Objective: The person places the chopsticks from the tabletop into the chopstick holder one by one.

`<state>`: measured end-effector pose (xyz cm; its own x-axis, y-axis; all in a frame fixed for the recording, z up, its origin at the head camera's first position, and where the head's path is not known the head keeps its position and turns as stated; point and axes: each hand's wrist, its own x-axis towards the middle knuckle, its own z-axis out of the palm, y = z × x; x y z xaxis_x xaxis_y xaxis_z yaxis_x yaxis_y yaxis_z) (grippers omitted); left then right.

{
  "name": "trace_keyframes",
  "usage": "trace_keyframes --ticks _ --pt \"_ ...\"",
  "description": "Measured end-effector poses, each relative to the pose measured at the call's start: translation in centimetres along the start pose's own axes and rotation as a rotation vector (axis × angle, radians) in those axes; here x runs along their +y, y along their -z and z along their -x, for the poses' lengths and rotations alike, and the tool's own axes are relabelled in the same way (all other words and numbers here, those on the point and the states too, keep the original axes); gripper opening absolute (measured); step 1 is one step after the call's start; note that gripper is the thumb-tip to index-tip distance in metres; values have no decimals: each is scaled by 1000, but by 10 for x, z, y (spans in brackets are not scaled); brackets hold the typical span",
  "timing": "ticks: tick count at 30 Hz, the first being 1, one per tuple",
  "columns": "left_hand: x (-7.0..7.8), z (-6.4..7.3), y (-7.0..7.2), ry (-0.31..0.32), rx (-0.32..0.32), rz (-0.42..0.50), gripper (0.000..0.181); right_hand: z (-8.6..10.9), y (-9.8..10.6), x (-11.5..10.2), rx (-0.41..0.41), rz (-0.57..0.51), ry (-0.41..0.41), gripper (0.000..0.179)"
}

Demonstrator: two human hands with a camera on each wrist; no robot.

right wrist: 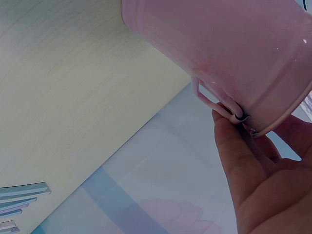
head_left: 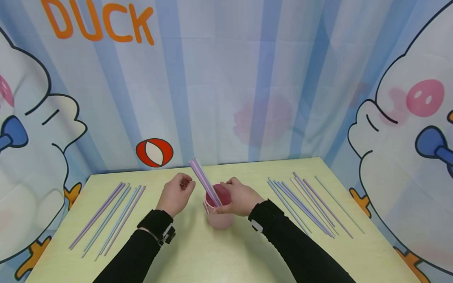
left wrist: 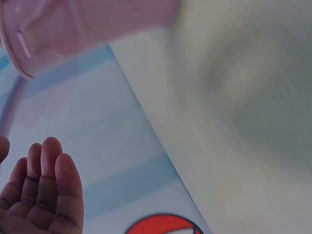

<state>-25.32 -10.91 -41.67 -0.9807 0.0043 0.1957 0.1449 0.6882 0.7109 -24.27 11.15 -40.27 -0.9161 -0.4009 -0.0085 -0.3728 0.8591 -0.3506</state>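
Note:
A small pink pail point(head_left: 220, 221) stands at the middle of the table. Several lilac and pale straws point(head_left: 204, 181) lean out of it toward the back left. My right hand point(head_left: 245, 199) grips the pail at its right side; in the right wrist view the fingers and thumb pinch near the rim, by the looped handle point(right wrist: 208, 93). Just left of the straws is my left hand point(head_left: 175, 195), apart from them and holding nothing. Its fingers point(left wrist: 48, 163) look loosely bent in the left wrist view, with the pail wall point(left wrist: 92, 27) above them.
On the left of the table lies a spread of purple and light blue straws point(head_left: 115, 220). More straws point(head_left: 304, 206) in blue, purple, white and green lie on the right. A striped cloth backdrop point(head_left: 219, 78) rises behind the table's far edge.

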Motion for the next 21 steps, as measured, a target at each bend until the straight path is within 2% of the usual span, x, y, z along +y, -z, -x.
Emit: trace_keyframes --ticks 3,7,10,13,17,21 --pt "-19 0 7 -7 6 -80 31 -1 -1 1 1 10 5 95" --pt "-52 -2 21 -15 2 -246 37 -1 -1 1 3 24 17 92" --pt "-78 -1 33 -5 -24 -351 41 -2 -1 1 2 24 21 91" --pt "-100 0 43 23 -57 -419 44 -1 0 1 2 18 29 88" --pt "-120 4 52 57 -69 -502 41 -1 0 2 5 0 43 81" --pt "-130 9 58 103 -71 -555 32 -1 0 2 4 -9 39 80"
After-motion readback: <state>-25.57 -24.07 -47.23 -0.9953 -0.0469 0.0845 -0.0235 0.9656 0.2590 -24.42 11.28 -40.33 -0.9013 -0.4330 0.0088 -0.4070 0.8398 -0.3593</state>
